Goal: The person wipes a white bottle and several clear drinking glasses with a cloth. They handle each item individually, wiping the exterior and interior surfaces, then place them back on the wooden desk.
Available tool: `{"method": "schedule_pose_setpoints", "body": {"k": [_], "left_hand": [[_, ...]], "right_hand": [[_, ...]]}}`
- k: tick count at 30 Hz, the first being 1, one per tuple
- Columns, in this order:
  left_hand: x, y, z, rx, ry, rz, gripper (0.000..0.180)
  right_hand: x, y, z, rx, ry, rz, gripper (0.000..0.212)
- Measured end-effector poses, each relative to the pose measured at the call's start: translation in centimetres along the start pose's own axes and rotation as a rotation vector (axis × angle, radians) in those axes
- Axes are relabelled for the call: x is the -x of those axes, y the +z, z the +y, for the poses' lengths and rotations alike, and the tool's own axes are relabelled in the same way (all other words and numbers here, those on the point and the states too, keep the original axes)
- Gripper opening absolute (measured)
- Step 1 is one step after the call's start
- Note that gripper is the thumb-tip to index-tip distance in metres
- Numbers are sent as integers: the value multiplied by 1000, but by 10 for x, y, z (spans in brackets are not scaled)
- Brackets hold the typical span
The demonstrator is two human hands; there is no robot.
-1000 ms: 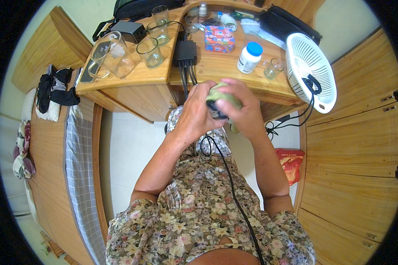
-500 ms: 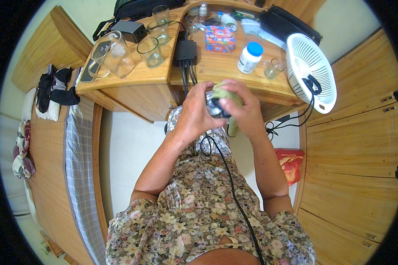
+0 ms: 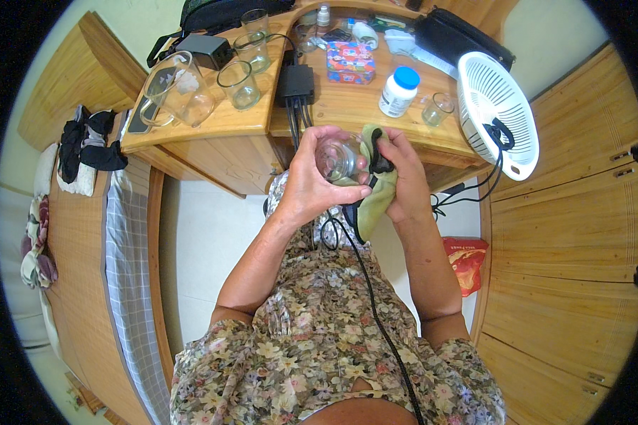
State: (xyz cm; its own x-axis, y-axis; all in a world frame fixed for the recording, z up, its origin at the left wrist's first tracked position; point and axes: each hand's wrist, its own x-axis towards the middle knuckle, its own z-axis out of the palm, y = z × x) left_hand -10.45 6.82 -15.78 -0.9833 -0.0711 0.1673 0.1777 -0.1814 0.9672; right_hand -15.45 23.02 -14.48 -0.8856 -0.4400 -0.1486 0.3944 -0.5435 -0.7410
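Note:
My left hand (image 3: 309,183) is wrapped round a clear drinking glass (image 3: 337,159), held in front of the desk's edge with its round opening or base toward me. Close beside it, my right hand (image 3: 408,177) grips a green cloth with dark edging (image 3: 377,200). The cloth hangs down below the fingers and lies against the right side of the glass. On the desk beyond stand more glasses: a tumbler (image 3: 239,88) at the left, another behind it, a large glass pitcher (image 3: 184,99), and a small glass (image 3: 438,110) at the right.
A white bottle with a blue lid (image 3: 398,93), a colourful box (image 3: 350,64) and a black power adapter (image 3: 298,83) are on the desk (image 3: 340,113). A white plastic basket (image 3: 524,156) sits at its right edge. Left is a bed (image 3: 85,234); a red bag (image 3: 465,262) lies on the floor.
The cloth has come away from the glass opening and moved right and down in my right hand. The glass now shows more plainly in my left hand.

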Motion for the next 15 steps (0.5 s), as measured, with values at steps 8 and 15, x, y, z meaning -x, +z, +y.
{"method": "schedule_pose_setpoints", "body": {"k": [8, 15], "left_hand": [[-5, -4, 1, -119, 157, 13, 93], [-2, -2, 2, 18, 140, 4, 90]], "right_hand": [[9, 14, 23, -185, 74, 18, 45], [19, 4, 19, -102, 20, -118, 42]]}}
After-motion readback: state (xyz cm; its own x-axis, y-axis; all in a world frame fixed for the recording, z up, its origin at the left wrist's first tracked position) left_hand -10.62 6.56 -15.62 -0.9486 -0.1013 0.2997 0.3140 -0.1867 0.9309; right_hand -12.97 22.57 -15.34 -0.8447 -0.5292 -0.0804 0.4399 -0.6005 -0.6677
